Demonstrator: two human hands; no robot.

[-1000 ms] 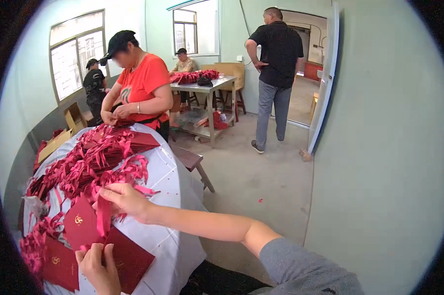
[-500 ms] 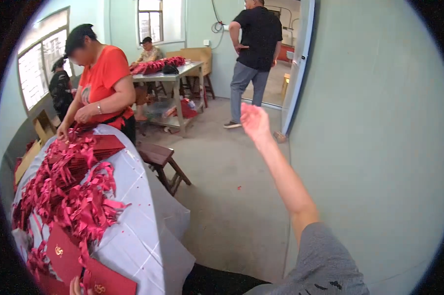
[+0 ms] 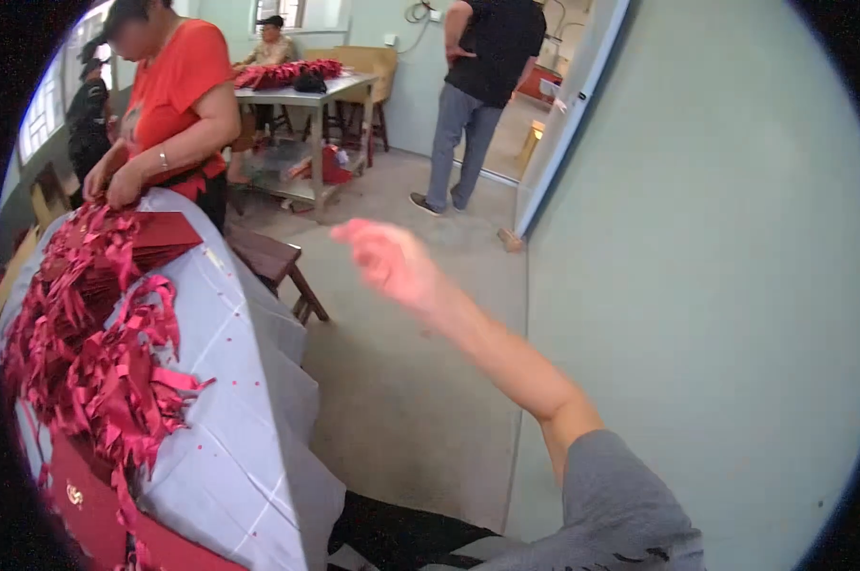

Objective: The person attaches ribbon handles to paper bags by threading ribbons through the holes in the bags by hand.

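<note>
My right hand is raised over the floor, off the right side of the table, touching nothing. Motion blurs it somewhat; its fingers look loosely bent and apart, one reaching left, and nothing shows in them. My left hand is out of view. On the cloth-covered table lie dark red flat bags or folders with a gold emblem and satin ribbons. A large tangle of pink-red ribbons covers a stack of them.
Across the table, a person in a red top handles ribbons with both hands. A brown wooden stool stands beside the table. Farther back are a metal table heaped with red ribbons and a person in black near the doorway. A pale green wall rises on the right.
My right hand has swung left and slightly down toward the table. My left hand, earlier at a red folder by the lower edge, has left the view. The view has shifted.
</note>
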